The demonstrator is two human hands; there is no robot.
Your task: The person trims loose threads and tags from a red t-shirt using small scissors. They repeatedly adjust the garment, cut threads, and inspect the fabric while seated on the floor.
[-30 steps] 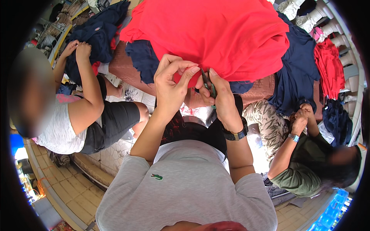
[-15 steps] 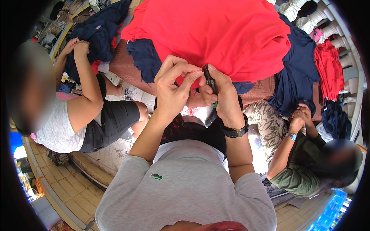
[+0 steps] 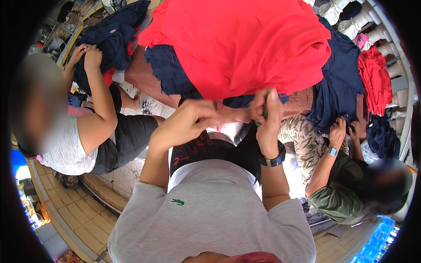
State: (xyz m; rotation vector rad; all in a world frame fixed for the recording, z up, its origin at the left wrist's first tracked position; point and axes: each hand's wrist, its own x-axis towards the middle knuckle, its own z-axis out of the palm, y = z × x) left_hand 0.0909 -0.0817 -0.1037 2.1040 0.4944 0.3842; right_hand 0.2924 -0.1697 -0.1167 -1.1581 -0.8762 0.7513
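Green-handled tool in right fingers, near red cloth.

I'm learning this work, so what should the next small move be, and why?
Probably raise the left hand to the near edge of the red cloth: it appears just below that edge, while the right hand holds the green-handled snips close by.

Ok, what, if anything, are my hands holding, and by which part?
Your right hand holds the snips around their green handle; the blades don't show clearly. Your left hand is too blurred to tell whether it holds anything.
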